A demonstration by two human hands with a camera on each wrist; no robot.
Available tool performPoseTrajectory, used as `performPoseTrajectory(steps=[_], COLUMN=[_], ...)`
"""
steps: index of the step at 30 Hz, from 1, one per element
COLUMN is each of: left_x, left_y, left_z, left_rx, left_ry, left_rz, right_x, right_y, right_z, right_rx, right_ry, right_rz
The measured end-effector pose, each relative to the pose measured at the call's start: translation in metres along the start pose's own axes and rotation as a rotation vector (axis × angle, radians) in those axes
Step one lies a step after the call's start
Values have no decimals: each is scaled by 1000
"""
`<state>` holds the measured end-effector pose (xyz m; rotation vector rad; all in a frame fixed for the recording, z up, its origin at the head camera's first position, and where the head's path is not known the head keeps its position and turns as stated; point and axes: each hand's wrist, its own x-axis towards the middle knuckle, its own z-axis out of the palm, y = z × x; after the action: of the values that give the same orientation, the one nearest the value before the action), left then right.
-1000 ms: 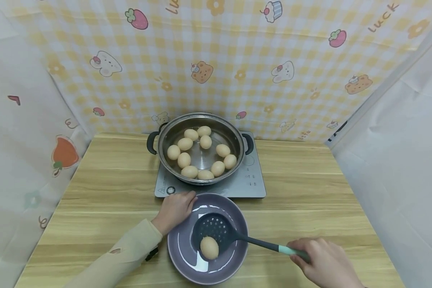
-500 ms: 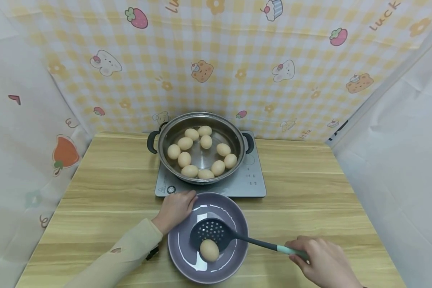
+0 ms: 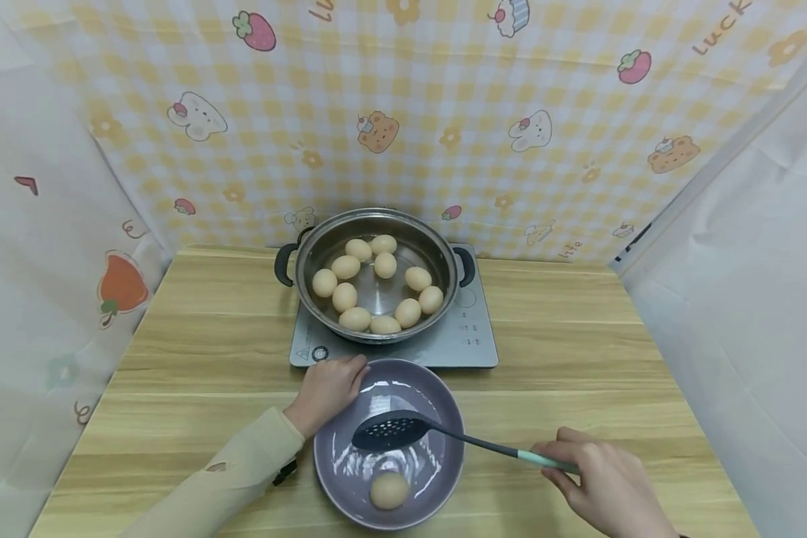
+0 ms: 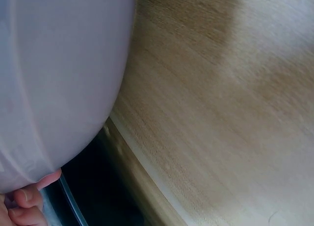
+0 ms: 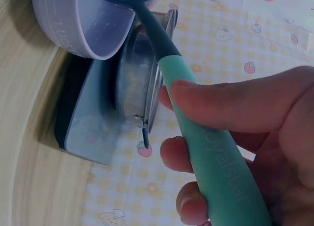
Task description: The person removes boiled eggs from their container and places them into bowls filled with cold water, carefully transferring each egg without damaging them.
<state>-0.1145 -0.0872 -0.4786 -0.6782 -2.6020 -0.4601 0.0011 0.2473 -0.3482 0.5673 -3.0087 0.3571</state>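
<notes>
My left hand [image 3: 328, 392] grips the upper left rim of a purple bowl [image 3: 441, 407]; its fingertips [image 4: 30, 206] show at the bowl's edge in the left wrist view. With my right hand [image 3: 598, 474] I hold a skimmer [image 3: 391, 431] by its mint-green handle [image 5: 211, 147], thumb on one side and fingers wrapped round the other. The dark perforated head hangs tilted over the bowl, with nothing on it. One egg [image 3: 389, 491] lies in the bowl near its front, amid rippled reflections that look like clear liquid.
Behind the bowl, a steel pot [image 3: 376, 299] with black side handles holds several eggs. It stands on a flat grey induction cooker [image 3: 477, 347]. A yellow checked cloth [image 3: 444, 97] hangs behind the wooden table [image 3: 551, 336].
The skimmer's head has tilted and come up off the egg. The egg has slid from it into the front of the bowl. My left hand has kept its place.
</notes>
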Motion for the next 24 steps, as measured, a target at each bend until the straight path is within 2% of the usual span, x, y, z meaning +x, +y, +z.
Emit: performPoseTrajectory(steps=[3, 7, 9, 11, 15, 19, 24], left_x=[0, 0, 1, 1, 0, 0, -1], left_y=[0, -1, -1, -1, -1, -2, -1], left_z=[0, 0, 0, -1, -1, 0, 1], left_rx=[6, 1, -5, -13, -22, -11, -5], left_ry=[0, 3, 3, 2, 11, 31, 32], left_rz=[9, 13, 11, 8, 5, 9, 15], right_x=[1, 2, 4, 7, 16, 29, 56], right_y=[1, 2, 4, 6, 15, 19, 17], right_z=[0, -4, -7, -11, -22, -31, -39], right_rx=[-6, 0, 12, 48, 198, 276, 225], right_ry=[87, 130, 112, 61, -21, 5, 47], right_rz=[-32, -43, -32, -13, -2, -21, 43])
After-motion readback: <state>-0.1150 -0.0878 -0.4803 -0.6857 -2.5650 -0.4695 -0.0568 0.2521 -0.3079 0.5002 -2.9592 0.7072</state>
